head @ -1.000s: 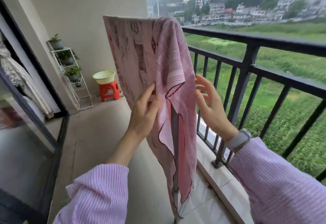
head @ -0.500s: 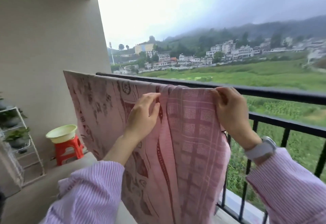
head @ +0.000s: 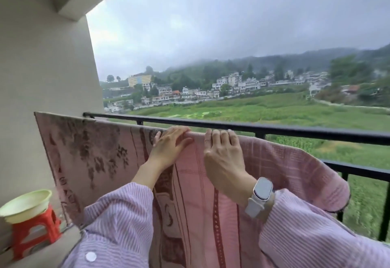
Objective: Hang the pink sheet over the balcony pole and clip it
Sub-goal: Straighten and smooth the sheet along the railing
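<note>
The pink sheet (head: 95, 158) with dark red patterns hangs over a pole that it hides, just inside the black balcony railing (head: 295, 130). Its right part (head: 295, 168) is bunched and droops in a checked fold. My left hand (head: 168, 145) lies flat on the sheet's top edge, fingers straight. My right hand (head: 223, 153) presses the top edge beside it, fingers hooked over the fold. No clip is visible.
A red plastic stool (head: 33, 232) carries a pale green basin (head: 25, 204) at the lower left by the beige wall (head: 42, 67). Beyond the railing lie green fields and a hillside town.
Both hands rose to the sheet's top edge and came closer together. The sheet's bunched right part has spread further right along the top. My head has tilted upward.
</note>
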The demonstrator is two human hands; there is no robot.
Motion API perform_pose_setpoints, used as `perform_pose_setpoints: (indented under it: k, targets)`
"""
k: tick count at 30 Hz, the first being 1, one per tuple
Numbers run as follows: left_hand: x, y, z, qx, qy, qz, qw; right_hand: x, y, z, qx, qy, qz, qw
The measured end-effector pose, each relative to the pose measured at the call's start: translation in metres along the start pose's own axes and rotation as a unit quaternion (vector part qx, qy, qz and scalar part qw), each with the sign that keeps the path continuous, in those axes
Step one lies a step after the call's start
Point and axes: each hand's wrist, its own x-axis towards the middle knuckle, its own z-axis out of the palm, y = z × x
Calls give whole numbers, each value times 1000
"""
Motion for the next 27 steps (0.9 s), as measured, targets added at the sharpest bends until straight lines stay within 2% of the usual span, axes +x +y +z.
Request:
perform_pose_setpoints:
  k: [5, 10, 13, 17, 22, 27]
  targets:
    - [23, -59, -3, -19, 31, 39, 999, 37, -36, 21, 12, 41, 39, 998]
    - [33, -125, -2, 7, 70, 137, 988, 82, -77, 56, 6, 194, 115, 974]
    - [45, -157, -5, 30, 87, 178, 980, 107, -101, 76, 8, 244, 134, 960]
    - [61, -188, -6, 38, 103, 220, 969, 137, -134, 84, -3, 235, 154, 960]
    - [70, -223, -7, 46, 154, 273, 948, 144, -143, 89, -9, 254, 176, 951]
    - [69, -211, 1, 11, 205, 224, 953, 144, -147, 85, -24, 233, 214, 948]
